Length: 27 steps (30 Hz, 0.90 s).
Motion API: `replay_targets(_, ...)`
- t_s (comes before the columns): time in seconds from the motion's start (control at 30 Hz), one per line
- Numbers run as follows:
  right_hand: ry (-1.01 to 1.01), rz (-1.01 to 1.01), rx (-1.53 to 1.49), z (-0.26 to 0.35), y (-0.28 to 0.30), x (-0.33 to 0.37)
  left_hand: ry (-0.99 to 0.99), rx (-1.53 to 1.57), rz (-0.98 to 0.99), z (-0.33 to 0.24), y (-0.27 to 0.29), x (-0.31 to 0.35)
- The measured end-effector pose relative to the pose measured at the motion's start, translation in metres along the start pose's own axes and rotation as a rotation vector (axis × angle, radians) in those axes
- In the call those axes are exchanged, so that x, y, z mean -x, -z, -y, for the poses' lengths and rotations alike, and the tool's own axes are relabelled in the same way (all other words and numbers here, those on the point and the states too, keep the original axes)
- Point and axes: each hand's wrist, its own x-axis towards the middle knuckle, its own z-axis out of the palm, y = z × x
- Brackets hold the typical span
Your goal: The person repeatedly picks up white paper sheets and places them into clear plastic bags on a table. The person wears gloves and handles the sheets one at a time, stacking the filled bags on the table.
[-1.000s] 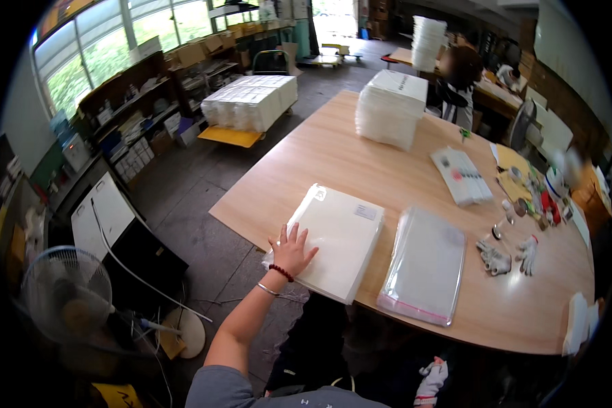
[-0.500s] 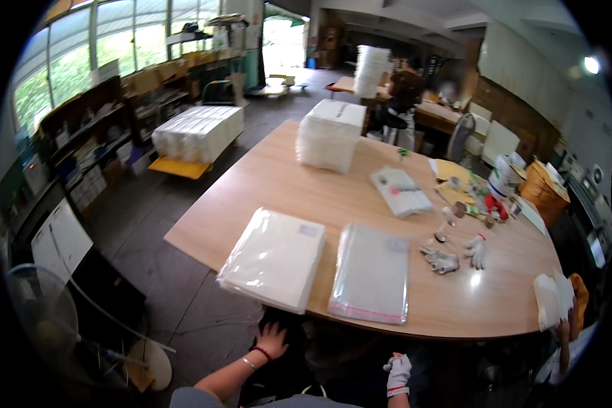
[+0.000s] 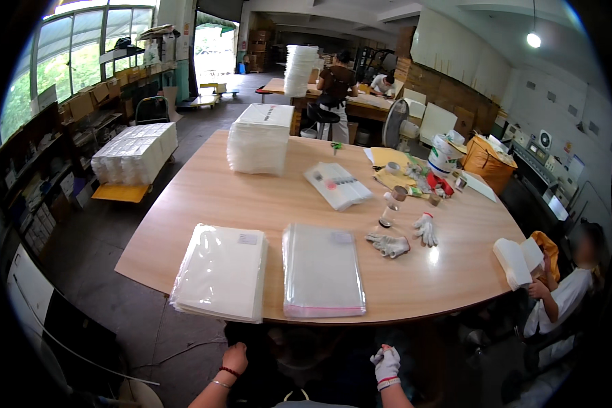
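Note:
My bare left hand (image 3: 235,358), with a red bead bracelet and a bangle at the wrist, is curled closed over my lap, below the table edge. My right hand (image 3: 386,362) wears a white glove with bare fingertips. Its fingers are folded in, and nothing shows in them. Just beyond my hands, two stacks lie side by side at the near edge of the wooden table (image 3: 183,197). On the left are glossy white sheets in clear plastic (image 3: 221,272); on the right is a stack of clear plastic bags (image 3: 323,272) with a pink strip along its near edge. Neither hand touches them.
A tall wrapped stack (image 3: 258,143), a flat packet (image 3: 338,186), a clear bottle (image 3: 389,211) and loose gloves (image 3: 389,245) sit farther back. At the right, a seated person (image 3: 557,299) handles white sheets (image 3: 513,262). A loaded trolley (image 3: 122,193) stands left.
My left hand has gone from spread fingers to a closed curl. The view has swung right, showing more of the seated person. My right hand stays folded.

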Motion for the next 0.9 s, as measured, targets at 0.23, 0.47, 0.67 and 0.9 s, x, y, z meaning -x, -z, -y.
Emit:
replay_targets(0.23, 0.034, -0.197, -0.206, 0.029, 0.027, -0.005, 0.084, 0.014, 0.409, -0.013, 0.041, -0.006)
replay_targets(0.47, 0.084, -0.235, -0.2, 0.042, 0.04, -0.003, -0.298, -0.282, 0.145, -0.012, 0.01, -0.032)
replay_targets(0.67, 0.147, -0.1, -0.165, 0.067, 0.026, -0.001, -0.118, -0.145, 0.431, -0.029, 0.004, -0.033)
replay_targets(0.9, 0.419, -0.157, -0.156, 0.161, 0.045, -0.011, -0.147, 0.051, 0.029, -0.032, 0.001, -0.011)
